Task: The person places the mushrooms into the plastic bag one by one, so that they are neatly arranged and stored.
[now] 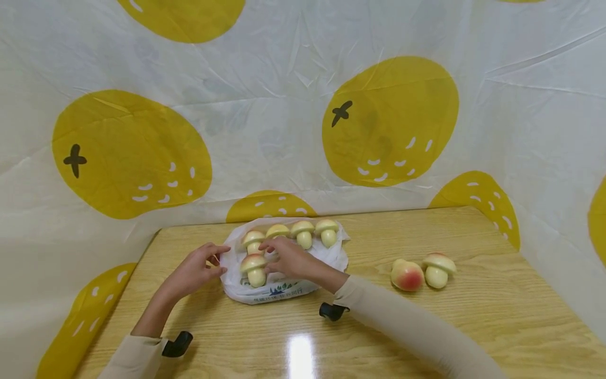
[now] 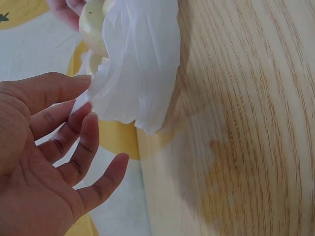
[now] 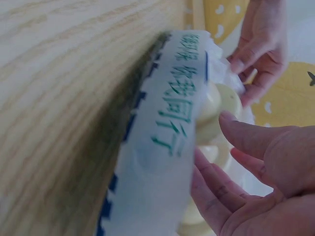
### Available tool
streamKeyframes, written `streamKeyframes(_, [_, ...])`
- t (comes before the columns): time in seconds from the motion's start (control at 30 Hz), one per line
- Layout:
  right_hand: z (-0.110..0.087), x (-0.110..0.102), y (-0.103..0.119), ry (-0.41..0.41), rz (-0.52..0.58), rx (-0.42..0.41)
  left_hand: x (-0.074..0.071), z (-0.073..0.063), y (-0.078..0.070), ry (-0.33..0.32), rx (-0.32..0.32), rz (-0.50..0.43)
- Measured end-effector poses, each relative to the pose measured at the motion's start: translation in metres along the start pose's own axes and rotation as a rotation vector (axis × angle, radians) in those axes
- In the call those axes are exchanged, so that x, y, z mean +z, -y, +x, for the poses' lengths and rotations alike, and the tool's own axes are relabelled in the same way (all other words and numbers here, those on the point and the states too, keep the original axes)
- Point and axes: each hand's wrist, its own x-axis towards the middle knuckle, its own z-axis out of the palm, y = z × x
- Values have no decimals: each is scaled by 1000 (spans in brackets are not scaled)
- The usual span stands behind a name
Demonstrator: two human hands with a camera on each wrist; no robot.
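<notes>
- While both forearms reach forward, beige sleeves end short of the hands, a black wrist camera by each cuff.
- White plastic bag: on the wooden table, mouth up, printed wall facing the person, likely so its contents stay reachable.
- Loose mushroom model: on the table right of the bag, beside a rounder piece, perhaps a mushroom tipped cap-forward.
- Left hand: thumb and fingers lightly pinch the bag's left rim, apparently steadying thin film.
- Right hand: above the bag, thumb and fingers apart, clamped on nothing; whether it touches the mushroom there, can't tell.
- Front mushroom model: inside the bag, left part, stem toward the person.
- Back mushroom models: four along the bag's far side, likely kept together by the rim; glossy, cream-yellow, domed caps, some blushed red, stubby stems.
</notes>
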Motion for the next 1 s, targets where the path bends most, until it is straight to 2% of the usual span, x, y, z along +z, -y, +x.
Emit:
streamKeyframes(0.2, [-10,-15,-1,9,98,-16,0,-2,-2,-2,-9,9])
streamKeyframes(0.53, [-26,-34,-4,18,142,-12,0,-1,0,-4,8,-3])
streamKeyframes(0.83, [-40,-54,-13,44,240,-52,1,-1,-1,-8,9,4])
streamKeyframes(1.0, [-48,-65,-20,47,251,-78,0,-1,-2,-8,5,-6])
